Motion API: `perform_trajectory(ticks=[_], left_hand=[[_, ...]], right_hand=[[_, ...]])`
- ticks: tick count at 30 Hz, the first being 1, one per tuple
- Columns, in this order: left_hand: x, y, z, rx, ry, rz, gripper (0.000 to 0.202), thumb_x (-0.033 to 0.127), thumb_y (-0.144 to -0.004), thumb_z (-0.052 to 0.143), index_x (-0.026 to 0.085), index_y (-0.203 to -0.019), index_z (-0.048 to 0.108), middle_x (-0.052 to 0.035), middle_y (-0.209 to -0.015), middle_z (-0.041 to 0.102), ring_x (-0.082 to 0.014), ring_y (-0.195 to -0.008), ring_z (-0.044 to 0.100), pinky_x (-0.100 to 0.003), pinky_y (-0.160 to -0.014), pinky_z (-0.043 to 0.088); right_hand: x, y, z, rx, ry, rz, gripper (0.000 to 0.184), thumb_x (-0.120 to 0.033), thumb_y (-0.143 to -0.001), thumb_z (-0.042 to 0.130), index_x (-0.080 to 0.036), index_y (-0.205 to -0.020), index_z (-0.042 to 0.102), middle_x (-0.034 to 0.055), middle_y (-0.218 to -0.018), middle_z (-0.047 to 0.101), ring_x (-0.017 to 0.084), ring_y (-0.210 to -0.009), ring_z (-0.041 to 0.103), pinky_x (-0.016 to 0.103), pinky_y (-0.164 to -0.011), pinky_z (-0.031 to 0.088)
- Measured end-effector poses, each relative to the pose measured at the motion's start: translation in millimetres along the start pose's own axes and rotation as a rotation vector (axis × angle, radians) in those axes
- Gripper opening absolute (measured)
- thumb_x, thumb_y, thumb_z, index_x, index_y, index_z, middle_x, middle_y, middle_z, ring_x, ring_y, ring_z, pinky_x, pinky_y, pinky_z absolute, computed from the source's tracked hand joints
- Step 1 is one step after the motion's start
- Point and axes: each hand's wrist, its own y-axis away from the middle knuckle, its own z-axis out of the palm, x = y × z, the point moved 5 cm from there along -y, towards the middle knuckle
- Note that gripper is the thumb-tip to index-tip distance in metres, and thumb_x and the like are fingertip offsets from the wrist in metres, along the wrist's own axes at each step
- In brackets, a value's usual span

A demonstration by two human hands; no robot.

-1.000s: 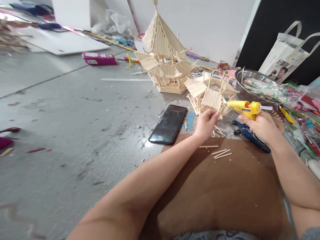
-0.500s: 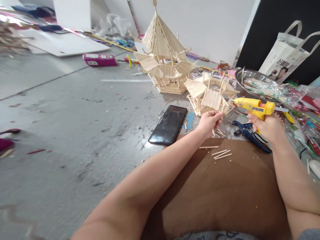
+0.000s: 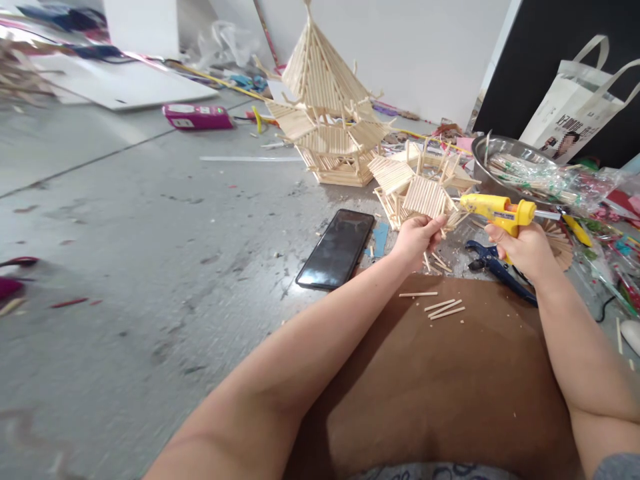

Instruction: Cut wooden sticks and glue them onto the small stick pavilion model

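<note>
My right hand (image 3: 525, 250) is wrapped round the handle of a yellow glue gun (image 3: 493, 208). Its nozzle points left, at the right side of a small open-topped pavilion model (image 3: 425, 195) made of thin wooden sticks. Against the near side of that model, my left hand (image 3: 416, 240) pinches with thumb and forefinger; what lies between them is too small to make out. Several loose sticks (image 3: 443, 309) lie on the brown board (image 3: 450, 380) below my hands. Blue cutting pliers (image 3: 500, 272) rest under the glue gun.
A taller stick pagoda (image 3: 330, 100) with a pointed roof stands behind. A black phone (image 3: 336, 248) lies left of my left hand, beside a blue scrap (image 3: 380, 239). At right are a metal bowl (image 3: 483, 160) of wrapped sticks and a white tote bag (image 3: 565, 110). A purple box-like device (image 3: 197, 117) lies farther left.
The glue gun in my right hand has moved a little left, its nozzle closer to the small model. My left hand has shifted slightly left and keeps its pinch.
</note>
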Motion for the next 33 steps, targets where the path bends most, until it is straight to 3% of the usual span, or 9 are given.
perform_trajectory(ticks=[8, 20, 33], left_hand=[[0.7, 0.4, 0.7, 0.003, -0.003, -0.009, 0.029, 0.036, -0.068, 0.064, 0.015, -0.056, 0.048, 0.006, -0.038, 0.043, -0.002, -0.029, 0.033, -0.019, -0.032, 0.019], [2.5, 0.9, 0.8, 0.011, -0.019, 0.007, 0.029, 0.036, -0.068, 0.064, 0.015, -0.056, 0.048, 0.0057, -0.037, 0.044, -0.002, -0.028, 0.033, -0.019, -0.031, 0.019], [4.4, 2.2, 1.6, 0.013, 0.017, -0.003, 0.028, 0.029, -0.07, 0.063, 0.015, -0.053, 0.045, 0.0052, -0.038, 0.044, -0.002, -0.029, 0.033, -0.019, -0.033, 0.019]], right_hand=[[-2.4, -6.2, 6.1, -0.009, 0.113, -0.052, 0.042, -0.057, -0.074, 0.047, -0.02, -0.055, 0.051, -0.0023, -0.04, 0.047, 0.014, -0.043, 0.05, 0.029, -0.056, 0.041], [-3.1, -10.3, 10.4, 0.021, 0.136, -0.106, 0.036, -0.051, -0.075, 0.048, -0.018, -0.072, 0.059, 0.0037, -0.056, 0.057, 0.021, -0.069, 0.059, 0.032, -0.064, 0.044], [-5.6, -9.1, 12.9, 0.06, 0.189, -0.181, 0.034, -0.049, -0.076, 0.048, -0.016, -0.074, 0.057, 0.0036, -0.058, 0.056, 0.02, -0.066, 0.058, 0.032, -0.062, 0.043]])
